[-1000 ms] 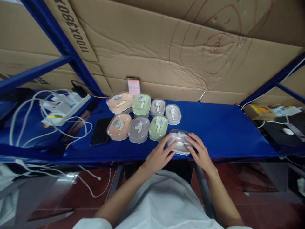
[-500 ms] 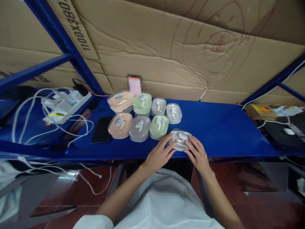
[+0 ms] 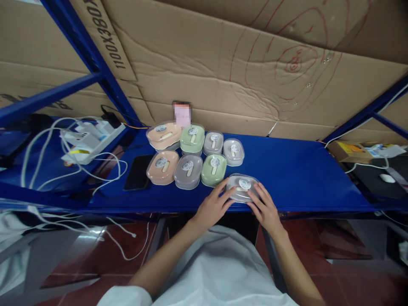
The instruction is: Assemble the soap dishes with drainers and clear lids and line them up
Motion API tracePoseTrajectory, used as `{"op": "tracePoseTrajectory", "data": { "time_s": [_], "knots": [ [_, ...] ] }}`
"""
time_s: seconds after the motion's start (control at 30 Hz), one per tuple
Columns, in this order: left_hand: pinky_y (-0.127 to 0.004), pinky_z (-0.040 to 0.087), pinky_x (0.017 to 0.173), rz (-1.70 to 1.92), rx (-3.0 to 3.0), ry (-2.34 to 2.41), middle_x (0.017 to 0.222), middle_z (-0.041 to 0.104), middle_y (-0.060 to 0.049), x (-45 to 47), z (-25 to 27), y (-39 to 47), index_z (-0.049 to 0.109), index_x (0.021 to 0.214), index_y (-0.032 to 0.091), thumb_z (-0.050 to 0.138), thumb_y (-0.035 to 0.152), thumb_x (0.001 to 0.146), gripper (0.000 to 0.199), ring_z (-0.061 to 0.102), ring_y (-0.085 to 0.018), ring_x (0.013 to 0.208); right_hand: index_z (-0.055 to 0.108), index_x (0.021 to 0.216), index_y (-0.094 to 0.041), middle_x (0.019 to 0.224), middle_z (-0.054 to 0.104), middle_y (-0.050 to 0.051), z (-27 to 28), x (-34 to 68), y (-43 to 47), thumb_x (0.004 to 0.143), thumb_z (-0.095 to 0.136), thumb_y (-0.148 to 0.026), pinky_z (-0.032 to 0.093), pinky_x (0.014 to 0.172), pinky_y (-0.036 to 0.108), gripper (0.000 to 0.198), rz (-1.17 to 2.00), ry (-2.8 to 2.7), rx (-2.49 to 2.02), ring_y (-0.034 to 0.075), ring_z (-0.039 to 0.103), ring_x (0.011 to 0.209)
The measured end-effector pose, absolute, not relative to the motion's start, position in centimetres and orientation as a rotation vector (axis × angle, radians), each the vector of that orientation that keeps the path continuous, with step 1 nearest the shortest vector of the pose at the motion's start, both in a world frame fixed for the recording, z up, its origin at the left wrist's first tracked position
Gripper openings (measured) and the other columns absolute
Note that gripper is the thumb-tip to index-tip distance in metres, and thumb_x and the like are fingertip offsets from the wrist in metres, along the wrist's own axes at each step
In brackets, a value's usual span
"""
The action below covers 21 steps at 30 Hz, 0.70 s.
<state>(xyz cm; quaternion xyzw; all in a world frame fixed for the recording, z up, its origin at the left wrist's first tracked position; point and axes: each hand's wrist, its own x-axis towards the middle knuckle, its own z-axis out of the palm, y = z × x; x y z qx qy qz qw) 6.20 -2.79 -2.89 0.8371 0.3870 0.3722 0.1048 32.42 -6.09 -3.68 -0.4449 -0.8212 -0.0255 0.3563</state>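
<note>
A grey lunch box with a clear lid, a round label and a pale handle-like piece lies near the front edge of the blue table. My left hand grips its left end, fingers resting on the lid. At the right end, my right hand has its fingers over the lid and side. Close to my left hand stands a green lunch box. Left of that are a darker grey lunch box and a peach lunch box in the same row.
Behind them stand another peach box, another green box and two grey boxes. A phone leans at the back; a dark flat device lies left. Power strips and white cables crowd the left.
Both hands keep their hold on the grey lunch box, which stays in nearly the same place. The camera view has shifted slightly.
</note>
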Motion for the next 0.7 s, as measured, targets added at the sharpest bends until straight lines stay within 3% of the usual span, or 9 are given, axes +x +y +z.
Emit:
{"op": "tracePoseTrajectory", "data": {
  "time_s": [0.23, 0.33, 0.43, 0.53, 0.7],
  "knots": [
    [-0.038, 0.060, 0.111, 1.208, 2.378, 1.130, 0.151, 0.059, -0.014, 6.3, -2.7, -2.6, 0.071, 0.128, 0.022, 0.062, 0.028, 0.106, 0.024, 0.070, -0.024, 0.129, 0.041, 0.165, -0.040, 0.171, 0.042, 0.004, -3.5, 32.4, -6.2, 0.102, 0.064, -0.011, 0.039, 0.129, 0.062, 0.073, -0.053, -2.175, -1.088, 0.033, 0.040, 0.158],
    [-0.037, 0.059, 0.113, 1.221, 2.341, 1.162, 0.148, 0.062, -0.013, 6.4, -2.5, -2.6, 0.072, 0.119, 0.021, 0.061, 0.026, 0.106, 0.017, 0.069, -0.024, 0.131, 0.038, 0.167, -0.040, 0.167, 0.049, 0.005, -3.4, 32.3, -6.1, 0.104, 0.062, -0.014, 0.043, 0.127, 0.059, 0.072, -0.023, -2.169, -1.128, 0.031, 0.044, 0.156],
    [-0.039, 0.058, 0.114, 1.193, 2.350, 1.187, 0.149, 0.061, -0.013, 6.5, -2.5, -2.6, 0.069, 0.128, 0.023, 0.061, 0.029, 0.106, 0.023, 0.068, -0.024, 0.132, 0.034, 0.169, -0.038, 0.170, 0.043, 0.008, -3.0, 32.5, -5.6, 0.103, 0.068, -0.026, 0.046, 0.125, 0.059, 0.075, -0.010, -2.133, -1.224, 0.033, 0.042, 0.157],
    [-0.039, 0.060, 0.112, 1.124, 2.402, 1.152, 0.152, 0.059, -0.014, 6.6, -2.5, -2.8, 0.065, 0.135, 0.023, 0.058, 0.030, 0.108, 0.029, 0.071, -0.024, 0.128, 0.041, 0.166, -0.038, 0.173, 0.037, 0.007, -2.1, 33.0, -4.8, 0.102, 0.069, -0.030, 0.044, 0.126, 0.061, 0.070, 0.009, -2.162, -1.230, 0.035, 0.035, 0.161],
    [-0.044, 0.058, 0.113, 1.070, 2.537, 1.154, 0.156, 0.054, -0.017, 7.2, -1.1, -2.2, 0.060, 0.144, 0.022, 0.056, 0.030, 0.108, 0.037, 0.066, -0.028, 0.136, 0.055, 0.156, -0.034, 0.161, 0.056, 0.008, -0.1, 34.2, -2.3, 0.106, 0.062, -0.026, 0.043, 0.127, 0.058, 0.051, 0.119, -2.141, -1.126, 0.030, 0.043, 0.157]
  ]
}}
